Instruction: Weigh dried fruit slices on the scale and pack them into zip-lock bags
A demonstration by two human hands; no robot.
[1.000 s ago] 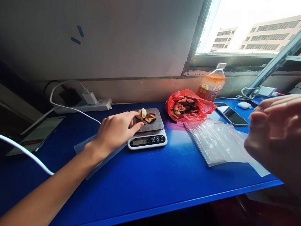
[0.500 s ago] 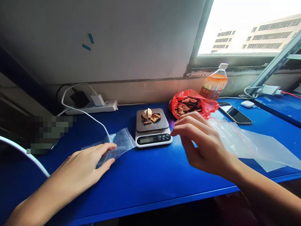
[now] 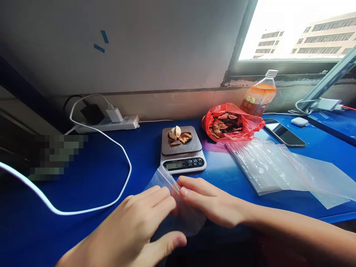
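A clear zip-lock bag (image 3: 191,218) is held between my two hands, just in front of the scale. My left hand (image 3: 144,218) has its fingers curled over the left side of the bag, thumb sticking out below. At the bag's zip edge, the fingers and thumb of my right hand (image 3: 205,200) pinch the plastic. Behind them stands a small kitchen scale (image 3: 182,148) with a lit display. On its plate lie several dried brown slices (image 3: 185,137), along with one paler piece (image 3: 174,132).
A red plastic bag (image 3: 250,131) full of dried slices sits right of the scale, before an orange drink bottle (image 3: 260,94). Zip-lock bags (image 3: 267,167) lie stacked at right, near a phone (image 3: 286,133). A white cable (image 3: 122,148) loops from a power strip (image 3: 126,123) at left.
My left hand has brought the clear bag rightward and nearer. My right hand has come down from beside the scale and taken hold of the bag's edge. The scale's reading has changed.
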